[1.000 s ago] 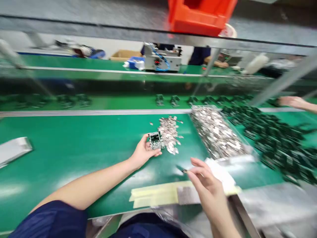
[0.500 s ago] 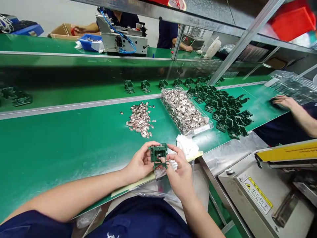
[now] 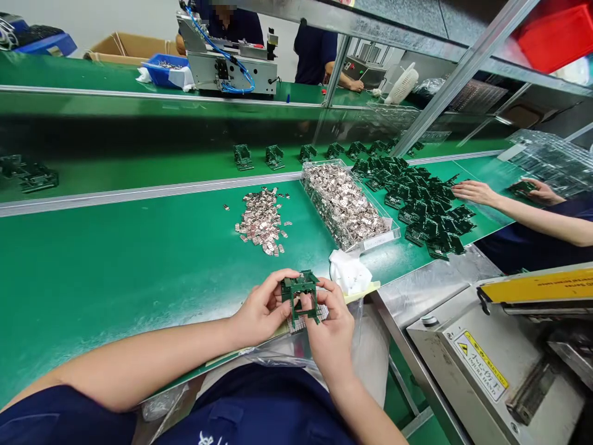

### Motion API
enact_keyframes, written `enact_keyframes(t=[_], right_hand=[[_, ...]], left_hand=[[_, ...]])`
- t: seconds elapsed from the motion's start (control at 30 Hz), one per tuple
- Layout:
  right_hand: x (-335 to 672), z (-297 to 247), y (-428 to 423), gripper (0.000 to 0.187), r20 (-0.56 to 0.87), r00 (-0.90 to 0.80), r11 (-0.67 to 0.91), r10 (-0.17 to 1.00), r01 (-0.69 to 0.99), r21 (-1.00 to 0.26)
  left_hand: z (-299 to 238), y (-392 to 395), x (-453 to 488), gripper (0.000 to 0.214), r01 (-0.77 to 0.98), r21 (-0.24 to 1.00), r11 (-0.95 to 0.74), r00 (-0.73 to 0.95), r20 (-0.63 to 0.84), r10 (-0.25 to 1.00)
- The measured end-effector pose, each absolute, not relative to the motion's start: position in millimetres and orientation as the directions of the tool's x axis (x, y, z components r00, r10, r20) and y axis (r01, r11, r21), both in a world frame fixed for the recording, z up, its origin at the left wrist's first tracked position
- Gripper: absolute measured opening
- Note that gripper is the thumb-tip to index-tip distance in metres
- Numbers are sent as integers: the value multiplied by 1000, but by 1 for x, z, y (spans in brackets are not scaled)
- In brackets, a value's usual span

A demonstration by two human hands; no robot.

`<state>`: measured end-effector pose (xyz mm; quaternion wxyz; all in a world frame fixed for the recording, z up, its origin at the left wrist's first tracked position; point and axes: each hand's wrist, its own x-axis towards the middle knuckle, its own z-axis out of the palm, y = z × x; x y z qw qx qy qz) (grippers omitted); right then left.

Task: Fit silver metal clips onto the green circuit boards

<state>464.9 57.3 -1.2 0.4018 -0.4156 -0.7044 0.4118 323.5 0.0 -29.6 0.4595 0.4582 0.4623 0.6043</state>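
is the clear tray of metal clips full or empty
Full: the clear tray is heaped with shiny metal clips nearly to its rim, end to end.

Green workbench [image 3: 115,259], metal shelf frame [image 3: 456,71], white wall [image 3: 92,18]

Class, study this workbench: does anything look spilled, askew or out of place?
Yes. A loose heap of small metal clips lies scattered on the green mat, outside the clear tray that holds the rest. The dark green parts at right are jumbled, unlike the spaced row on the belt. A crumpled white cloth lies near the edge.
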Motion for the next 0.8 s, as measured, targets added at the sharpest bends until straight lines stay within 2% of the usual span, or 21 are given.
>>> enact_keyframes(t=[0.13,0.33,0.4,0.8], right_hand=[[465,-4,56,16,211,-328,289,921,208,-934],[462,-2,53,18,-16,-381,-26,925,-22,-999],[460,0,52,20,-45,-375,-79,926,-74,-994],[461,-3,48,21,-27,-277,-66,961,-133,-989]], left_hand=[[-27,-1,326,37,-118,981,-153,-203,127,971],[-16,-1,332,37,-173,977,-122,-247,77,966],[-16,-2,333,36,-172,977,-124,-256,77,964],[-16,-8,340,34,-110,990,-87,-301,50,952]])
